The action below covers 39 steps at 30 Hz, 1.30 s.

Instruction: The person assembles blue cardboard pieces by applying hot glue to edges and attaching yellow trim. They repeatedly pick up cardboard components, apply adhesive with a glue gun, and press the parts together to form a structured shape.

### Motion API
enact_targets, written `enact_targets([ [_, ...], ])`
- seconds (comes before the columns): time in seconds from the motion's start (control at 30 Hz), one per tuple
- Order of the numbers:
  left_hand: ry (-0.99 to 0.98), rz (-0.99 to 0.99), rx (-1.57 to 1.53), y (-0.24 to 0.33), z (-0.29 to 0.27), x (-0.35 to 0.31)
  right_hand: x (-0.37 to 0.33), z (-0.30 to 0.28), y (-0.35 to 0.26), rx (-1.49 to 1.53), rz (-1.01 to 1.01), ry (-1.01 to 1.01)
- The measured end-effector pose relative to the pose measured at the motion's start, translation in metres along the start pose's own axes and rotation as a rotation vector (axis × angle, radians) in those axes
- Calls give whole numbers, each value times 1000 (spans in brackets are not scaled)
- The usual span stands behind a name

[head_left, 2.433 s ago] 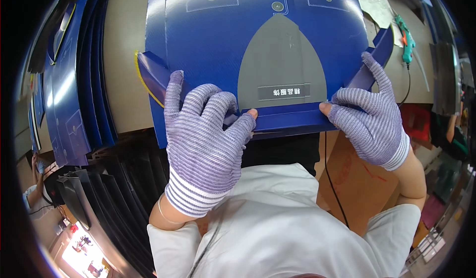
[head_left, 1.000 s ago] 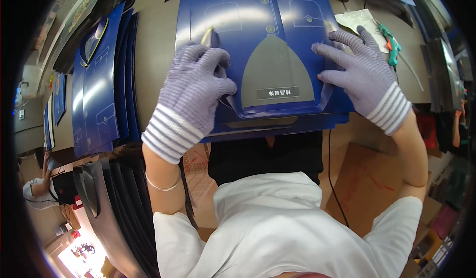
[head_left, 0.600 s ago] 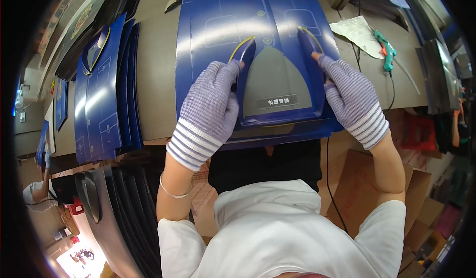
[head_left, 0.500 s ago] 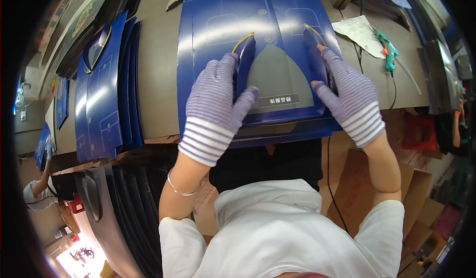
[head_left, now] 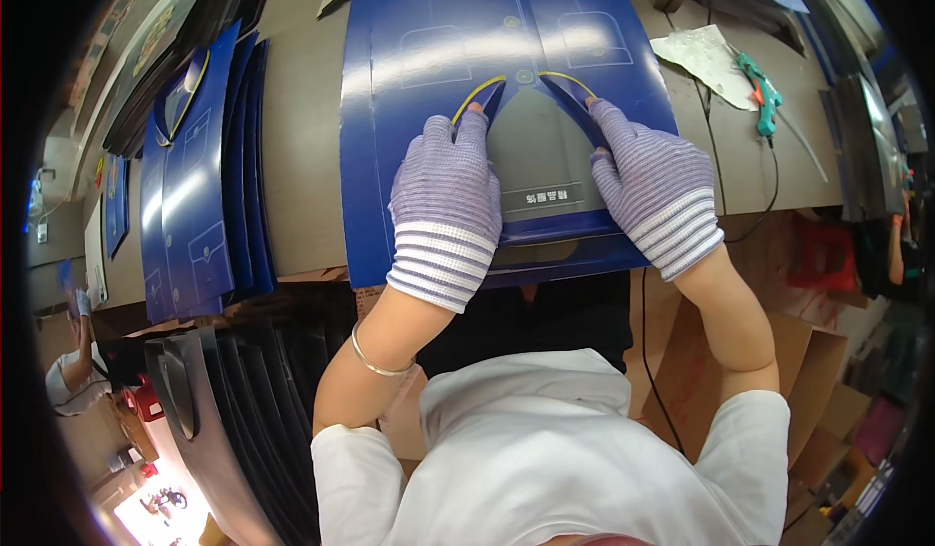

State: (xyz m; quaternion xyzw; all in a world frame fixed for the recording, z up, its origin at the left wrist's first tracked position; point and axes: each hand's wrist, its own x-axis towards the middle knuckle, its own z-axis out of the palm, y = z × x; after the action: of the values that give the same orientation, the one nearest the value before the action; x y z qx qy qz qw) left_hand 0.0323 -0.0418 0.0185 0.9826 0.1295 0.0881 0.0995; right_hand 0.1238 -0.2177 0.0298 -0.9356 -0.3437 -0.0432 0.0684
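While both gloved hands work at the near end of a blue panel [head_left: 516, 47] printed like a buttoned shirt front, the head view shows it lying flat on the tabletop [head_left: 307, 156], directly before the person. A grey arched inset [head_left: 538, 151] with a dark label strip sits between two raised flaps edged in yellow. The left hand [head_left: 445, 181] lies along the outer side of the left flap [head_left: 495, 96], its fingers close together and the index fingertip against the flap's edge; its thumb is mostly hidden, so I cannot tell whether it pinches. The right hand [head_left: 657, 171] mirrors it at the right flap [head_left: 570, 100], index finger forward, thumb tip a little nearer the person; whether these two grip the flap or only push on it is unclear.

The step in hand looks like folding both flaps inward over the inset, their tips leaning toward each other near the top button. The next move seems to call for even pressure from both sides, so that the creases lie symmetrical.

A teal glue gun [head_left: 765, 98] rests beside a crumpled white sheet [head_left: 709, 62] to the right; more blue panels [head_left: 190, 176] stand at the left.
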Motion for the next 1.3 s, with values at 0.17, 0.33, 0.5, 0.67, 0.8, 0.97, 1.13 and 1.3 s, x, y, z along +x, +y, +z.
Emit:
enact_targets([
  [0.17,46,-2,-75,-6,-1,14,14,1,1,-29,-50,-3],
  [0.33,-174,-82,-9,-3,-8,49,38,7,-7,-258,-83,-129],
  [0.5,-419,-124,83,2,-8,85,79,9,-20,-335,-99,-194],
  [0.67,-481,-69,192,6,-3,99,81,9,-23,-397,-99,-249],
  [0.8,-470,-72,215,5,1,104,95,4,-34,-424,-106,-353],
  [0.97,-467,-21,228,6,5,98,83,0,-39,-413,-116,-425],
  [1.13,-447,75,171,-1,-1,78,68,-13,-46,-292,-57,-508],
  [1.3,-446,83,238,5,4,78,63,14,-35,-62,32,-202],
])
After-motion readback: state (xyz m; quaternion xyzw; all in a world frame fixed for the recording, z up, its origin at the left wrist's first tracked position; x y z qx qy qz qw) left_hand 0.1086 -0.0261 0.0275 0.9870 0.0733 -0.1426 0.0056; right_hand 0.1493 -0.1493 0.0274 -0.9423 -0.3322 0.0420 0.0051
